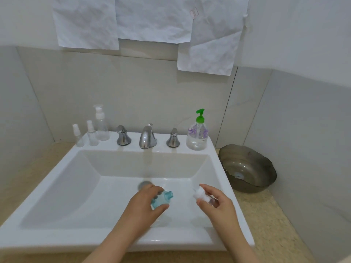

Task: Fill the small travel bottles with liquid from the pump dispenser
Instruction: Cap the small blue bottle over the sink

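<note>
Over the sink (57, 238) basin: left grip (147, 202) is curling round an uncapped blue travel bottle (163, 199), neck tilting right. Right grip (218, 205) is pinching a white spray cap (200, 195), apart from the bottle. Pump dispenser (197, 133) is standing on the sink's back ledge, right corner.

Pale tiled wall (133, 88), crumpled paper sheets (152, 19) (overlapping), white sink (66, 238), beige counter (266, 224)
</note>
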{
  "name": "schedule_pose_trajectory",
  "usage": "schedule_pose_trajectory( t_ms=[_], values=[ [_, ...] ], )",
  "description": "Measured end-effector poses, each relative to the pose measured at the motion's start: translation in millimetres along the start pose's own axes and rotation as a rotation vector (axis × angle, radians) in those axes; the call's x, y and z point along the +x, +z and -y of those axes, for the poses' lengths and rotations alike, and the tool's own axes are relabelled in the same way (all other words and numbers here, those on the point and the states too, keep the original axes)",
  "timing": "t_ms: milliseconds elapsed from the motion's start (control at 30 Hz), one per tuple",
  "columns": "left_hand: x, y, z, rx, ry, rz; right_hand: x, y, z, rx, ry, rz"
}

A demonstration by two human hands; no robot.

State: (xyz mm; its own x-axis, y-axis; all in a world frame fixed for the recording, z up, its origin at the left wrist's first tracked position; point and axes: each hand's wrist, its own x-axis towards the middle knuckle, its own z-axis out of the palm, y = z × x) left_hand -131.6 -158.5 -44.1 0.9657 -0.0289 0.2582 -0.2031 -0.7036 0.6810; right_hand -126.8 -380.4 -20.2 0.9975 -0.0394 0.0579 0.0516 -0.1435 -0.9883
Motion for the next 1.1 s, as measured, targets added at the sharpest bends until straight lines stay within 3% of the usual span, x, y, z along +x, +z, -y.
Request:
schedule_pose_trajectory(
  t_ms=[167,433,1100],
  values=[
    [8,4,-11,-0.134,-0.043,-0.021,12,-34,17,0.067,-0.052,-0.053],
    [30,33,-25,-0.287,-0.204,-0.025,57,-74,28,-0.099,-0.121,-0.177],
    [58,34,8,-0.447,-0.392,-0.131,215,-20,2,-0.391,-0.085,-0.242]
  ],
)
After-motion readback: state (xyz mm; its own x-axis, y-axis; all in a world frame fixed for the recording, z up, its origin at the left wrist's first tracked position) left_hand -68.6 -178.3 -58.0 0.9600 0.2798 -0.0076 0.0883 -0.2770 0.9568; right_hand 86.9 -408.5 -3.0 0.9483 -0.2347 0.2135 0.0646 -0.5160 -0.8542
